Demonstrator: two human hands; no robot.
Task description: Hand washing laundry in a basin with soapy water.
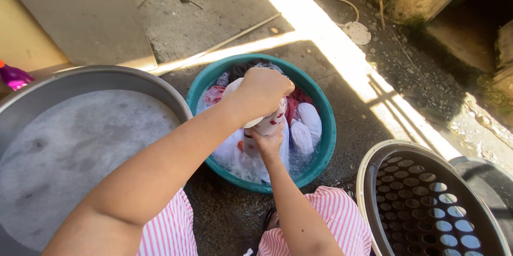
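Note:
A teal plastic basin point(327, 128) on the concrete ground holds soapy water and several soaked clothes, white, red and dark. Above it hangs a twisted white garment with red print point(271, 123), gripped at both ends. My left hand point(262, 91) is closed around its upper end. My right hand point(268, 142) is closed around its lower end, just above the water. The rest of that garment trails down into the suds.
A large grey metal tub point(115, 73) of foamy water stands at the left. A perforated laundry basket point(427, 202) stands at the lower right. A purple bottle point(13, 77) sits at the far left, and a hose point(342, 1) lies beyond the basin.

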